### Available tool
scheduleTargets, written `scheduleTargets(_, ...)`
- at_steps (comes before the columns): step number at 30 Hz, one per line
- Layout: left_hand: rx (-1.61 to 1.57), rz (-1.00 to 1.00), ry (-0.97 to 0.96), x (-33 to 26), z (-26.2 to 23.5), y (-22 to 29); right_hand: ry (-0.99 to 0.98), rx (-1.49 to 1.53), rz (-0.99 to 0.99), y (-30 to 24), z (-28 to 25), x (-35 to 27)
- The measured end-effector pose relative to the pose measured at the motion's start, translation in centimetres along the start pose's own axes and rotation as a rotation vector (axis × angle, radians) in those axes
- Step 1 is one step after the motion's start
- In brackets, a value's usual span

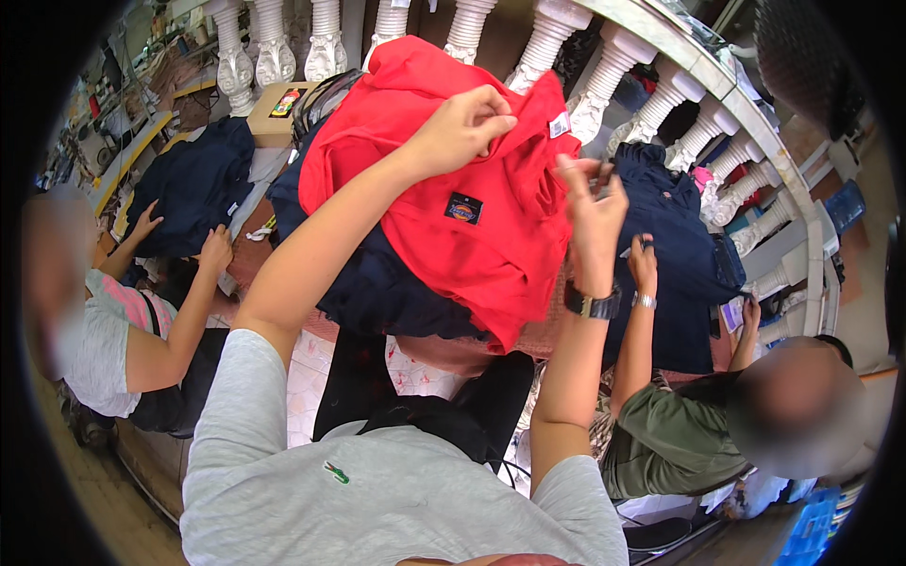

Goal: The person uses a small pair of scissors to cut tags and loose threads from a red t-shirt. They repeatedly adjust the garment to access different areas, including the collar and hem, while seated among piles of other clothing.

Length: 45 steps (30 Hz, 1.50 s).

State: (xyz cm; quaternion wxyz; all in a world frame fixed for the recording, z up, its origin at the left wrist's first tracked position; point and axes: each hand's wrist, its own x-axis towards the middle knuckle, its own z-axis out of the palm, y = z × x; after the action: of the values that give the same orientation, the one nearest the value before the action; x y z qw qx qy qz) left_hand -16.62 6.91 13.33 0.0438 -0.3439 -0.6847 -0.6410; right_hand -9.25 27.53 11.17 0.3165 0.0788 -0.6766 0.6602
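Observation:
A red garment lies spread over a pile of dark navy clothes in front of me. A black square patch is on its front, and a small white tag shows near its upper right. Above the red cloth my left hand is closed, thumb and fingers pinched together; what they hold, if anything, is too small to see. My right hand is raised at the garment's right edge, fingers curled round a small dark tool whose kind is hard to make out.
Co-workers sit on both sides, each handling navy garments: one pile at left, another at right. A cardboard box stands behind on the left. White balusters under a curved rail close off the far side.

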Motion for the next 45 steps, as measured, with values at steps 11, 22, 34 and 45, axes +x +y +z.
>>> scheduleTargets(11,-0.231,0.059,0.015,-1.5,-0.3,1.6,0.055,-0.238,-0.260,-0.6,4.8,-1.9)
scheduleTargets(22,0.812,0.694,0.368,2.5,-9.3,7.7,0.219,-0.574,-0.467,-5.3,0.8,7.1)
scheduleTargets(34,0.634,0.170,-0.241,-7.8,-16.4,3.0,-0.408,-0.487,-0.225,-1.6,-3.3,-3.5)
scheduleTargets(45,0.307,0.057,-0.070,-11.6,-1.9,4.0,-0.133,-0.362,-0.162,-1.5,2.9,-7.7)
